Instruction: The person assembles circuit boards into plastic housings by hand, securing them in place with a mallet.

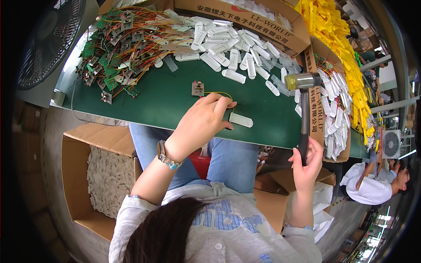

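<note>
My left hand (205,119) rests on the green table (166,98), fingertips pressing the left end of a white plastic casing (241,119) that lies flat near the front edge. A small circuit board (198,88) with a yellow wire lies just beyond that hand. My right hand (307,160) grips the black handle of a small hammer (303,103), held upright, its yellowish head raised above the table to the right of the casing.
A heap of green circuit boards with coloured wires (118,48) lies at back left, a pile of white casings (228,44) behind centre. Cardboard boxes: one of white parts (109,175) at lower left, one (335,114) at right. Yellow parts (337,39); a fan (48,39); another person (372,184).
</note>
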`<control>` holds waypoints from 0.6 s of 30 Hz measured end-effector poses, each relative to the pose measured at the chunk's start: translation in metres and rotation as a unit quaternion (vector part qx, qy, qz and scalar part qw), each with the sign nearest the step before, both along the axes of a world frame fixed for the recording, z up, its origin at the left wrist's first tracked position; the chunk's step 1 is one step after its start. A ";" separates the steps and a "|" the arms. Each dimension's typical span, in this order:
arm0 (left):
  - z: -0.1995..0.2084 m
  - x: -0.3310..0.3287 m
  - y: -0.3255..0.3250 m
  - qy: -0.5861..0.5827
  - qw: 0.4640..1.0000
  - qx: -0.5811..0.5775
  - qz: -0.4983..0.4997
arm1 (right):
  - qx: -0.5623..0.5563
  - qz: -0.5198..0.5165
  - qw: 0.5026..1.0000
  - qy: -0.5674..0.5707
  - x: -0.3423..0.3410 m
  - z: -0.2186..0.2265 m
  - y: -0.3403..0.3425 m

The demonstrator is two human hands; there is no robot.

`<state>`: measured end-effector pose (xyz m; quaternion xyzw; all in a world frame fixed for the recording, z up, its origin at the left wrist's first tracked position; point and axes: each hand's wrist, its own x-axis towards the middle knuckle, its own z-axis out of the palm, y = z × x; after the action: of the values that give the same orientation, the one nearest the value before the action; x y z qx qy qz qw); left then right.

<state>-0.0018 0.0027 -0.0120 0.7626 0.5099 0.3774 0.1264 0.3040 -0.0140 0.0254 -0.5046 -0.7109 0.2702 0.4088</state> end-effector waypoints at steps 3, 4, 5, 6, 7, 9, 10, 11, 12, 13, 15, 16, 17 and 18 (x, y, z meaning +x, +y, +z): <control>0.000 0.000 -0.003 0.009 1.000 -0.007 0.004 | 0.012 0.038 0.992 -0.116 0.006 0.010 0.029; 0.001 0.000 -0.003 0.011 1.000 -0.010 0.007 | 0.029 0.080 0.975 -0.207 0.006 0.014 0.038; 0.001 0.000 -0.003 0.013 1.000 -0.014 0.010 | 0.002 0.092 0.973 -0.211 0.001 0.016 0.044; 0.001 0.001 -0.003 0.015 1.000 -0.010 0.008 | 0.018 0.112 0.960 -0.254 0.002 0.011 0.052; 0.000 0.001 -0.003 0.015 1.000 -0.012 0.009 | 0.035 0.134 0.944 -0.298 0.000 0.008 0.060; 0.000 0.002 -0.001 0.017 1.000 -0.011 0.010 | 0.075 0.118 0.921 -0.363 -0.009 0.014 0.071; -0.001 0.002 -0.001 0.016 1.000 -0.011 0.010 | 0.119 0.127 0.918 -0.356 -0.015 0.018 0.078; 0.000 0.002 -0.002 0.016 1.000 -0.011 0.011 | 0.163 0.136 0.914 -0.347 -0.023 0.023 0.084; 0.000 0.000 -0.002 0.018 1.000 -0.011 0.013 | 0.181 0.132 0.926 -0.305 -0.037 0.028 0.094; -0.003 -0.001 -0.001 0.020 1.000 -0.008 0.011 | 0.180 0.134 0.926 -0.305 -0.048 0.027 0.107; -0.001 -0.002 -0.002 0.023 1.000 -0.005 0.013 | 0.168 0.127 0.947 -0.245 -0.072 0.033 0.134; -0.001 -0.002 -0.002 0.019 1.000 -0.002 0.008 | 0.142 0.116 0.949 -0.255 -0.084 0.032 0.147; -0.001 -0.002 -0.001 0.015 1.000 0.002 0.005 | 0.118 0.107 0.951 -0.265 -0.097 0.030 0.162; -0.002 -0.003 -0.001 0.016 1.000 0.003 0.009 | 0.120 0.110 0.951 -0.263 -0.109 0.023 0.175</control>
<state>-0.0043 0.0021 -0.0141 0.7644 0.5175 0.3678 0.1124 0.1948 0.1608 0.0489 -0.4233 -0.8715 0.0840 0.2328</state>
